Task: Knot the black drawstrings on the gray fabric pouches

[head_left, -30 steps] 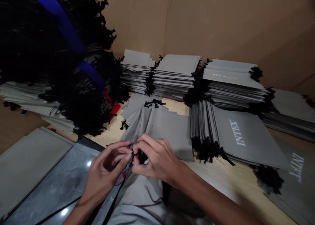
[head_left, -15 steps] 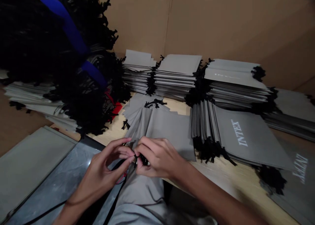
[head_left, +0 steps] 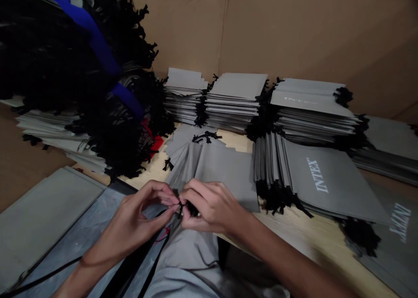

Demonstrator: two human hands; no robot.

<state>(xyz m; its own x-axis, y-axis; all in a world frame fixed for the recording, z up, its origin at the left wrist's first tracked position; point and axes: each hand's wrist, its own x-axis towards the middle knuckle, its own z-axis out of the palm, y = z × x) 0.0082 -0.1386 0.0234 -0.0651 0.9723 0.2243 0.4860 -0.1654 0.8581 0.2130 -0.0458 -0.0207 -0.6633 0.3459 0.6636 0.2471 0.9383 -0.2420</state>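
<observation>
My left hand point(head_left: 148, 209) and my right hand point(head_left: 207, 204) meet above my lap, at the near edge of the table. Thumb and fingers of both hands are pinched on a black drawstring point(head_left: 181, 205); its exact shape between the fingertips is partly hidden. Just beyond the fingers a grey fabric bag point(head_left: 225, 169) lies on the table, its left part bunched in folds. Behind it spreads a loose fan of grey bags point(head_left: 179, 137) with black cord ends. I cannot tell which bag the held drawstring belongs to.
Stacks of grey bags point(head_left: 237, 91) line the cardboard wall point(head_left: 277, 28). To the right lies a pile marked INTEX point(head_left: 329, 180). At the left rises a large bundle of black cord ends point(head_left: 81, 71), tied with a blue strap point(head_left: 101, 50). A flat grey panel point(head_left: 45, 219) lies below it.
My left fingers have closed in, with the forefinger lower and nearer the thumb. The left wrist has shifted slightly left. My right hand holds nearly the same place.
</observation>
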